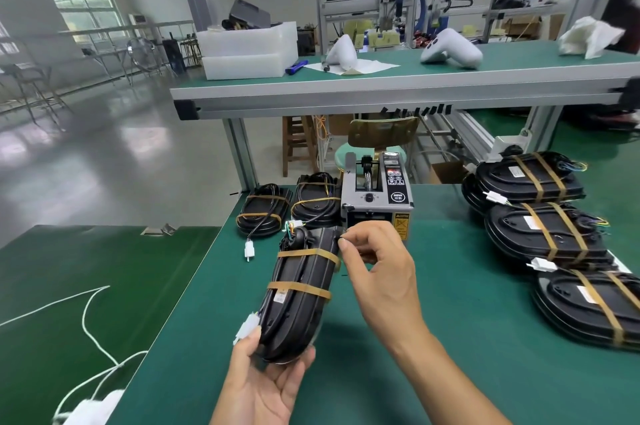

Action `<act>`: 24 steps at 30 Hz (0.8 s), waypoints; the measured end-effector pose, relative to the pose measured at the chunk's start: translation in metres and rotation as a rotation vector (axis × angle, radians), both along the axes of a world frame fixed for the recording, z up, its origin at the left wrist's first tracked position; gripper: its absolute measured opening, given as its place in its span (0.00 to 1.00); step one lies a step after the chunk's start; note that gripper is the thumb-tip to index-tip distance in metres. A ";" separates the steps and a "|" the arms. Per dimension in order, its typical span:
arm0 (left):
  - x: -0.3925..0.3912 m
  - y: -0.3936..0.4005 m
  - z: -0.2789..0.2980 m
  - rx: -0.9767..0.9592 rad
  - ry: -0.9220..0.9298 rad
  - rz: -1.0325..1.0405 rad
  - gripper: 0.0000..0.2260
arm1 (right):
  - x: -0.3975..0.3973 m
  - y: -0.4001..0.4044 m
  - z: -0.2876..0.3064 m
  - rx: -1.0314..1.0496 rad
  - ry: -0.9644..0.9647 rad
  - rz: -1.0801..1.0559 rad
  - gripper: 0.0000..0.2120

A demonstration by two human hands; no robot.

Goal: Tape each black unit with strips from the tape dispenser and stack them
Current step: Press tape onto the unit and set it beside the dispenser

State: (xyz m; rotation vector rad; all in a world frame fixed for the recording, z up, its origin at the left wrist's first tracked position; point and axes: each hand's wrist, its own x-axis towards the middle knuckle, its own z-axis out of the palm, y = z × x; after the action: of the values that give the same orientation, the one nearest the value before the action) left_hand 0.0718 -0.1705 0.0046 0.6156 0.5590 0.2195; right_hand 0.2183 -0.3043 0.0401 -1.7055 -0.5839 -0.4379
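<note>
Your left hand (266, 379) cups the near end of the glossy oval black unit (299, 293), tilted on edge above the green worktop (415, 338); your right hand (374, 258) pinches at its far end beside the tape dispenser (377, 196).

Across from me runs a far bench (398, 92) carrying stacked white bins (247, 50), two white curved shells (450, 48) and a crumpled cloth (588, 36). Under it I see a wooden stool (298, 144). White cord (86, 320) trails at my left.
</note>
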 end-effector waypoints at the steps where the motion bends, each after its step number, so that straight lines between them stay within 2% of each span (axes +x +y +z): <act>1: 0.001 0.000 -0.001 -0.007 -0.002 -0.011 0.19 | 0.001 -0.001 -0.001 0.005 0.012 0.013 0.08; 8: 0.004 -0.002 -0.002 -0.085 -0.105 -0.149 0.14 | 0.004 -0.005 -0.005 0.056 0.085 0.042 0.11; 13: 0.005 0.000 -0.003 -0.166 -0.073 -0.219 0.20 | 0.005 -0.010 -0.005 0.095 0.128 0.074 0.10; 18: 0.003 0.003 -0.001 -0.252 -0.065 -0.245 0.25 | 0.005 -0.013 -0.004 0.341 0.364 0.237 0.04; 21: 0.002 0.003 -0.001 -0.259 -0.054 -0.238 0.26 | 0.009 -0.017 -0.007 0.389 0.411 0.224 0.04; 24: 0.002 0.004 -0.003 -0.237 -0.045 -0.218 0.26 | 0.020 -0.026 -0.024 0.349 0.489 0.096 0.06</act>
State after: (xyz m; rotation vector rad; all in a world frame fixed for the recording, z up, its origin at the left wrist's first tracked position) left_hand 0.0738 -0.1661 0.0015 0.4355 0.4626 -0.0388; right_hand 0.2380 -0.3303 0.0157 -1.3725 -0.2127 -0.0388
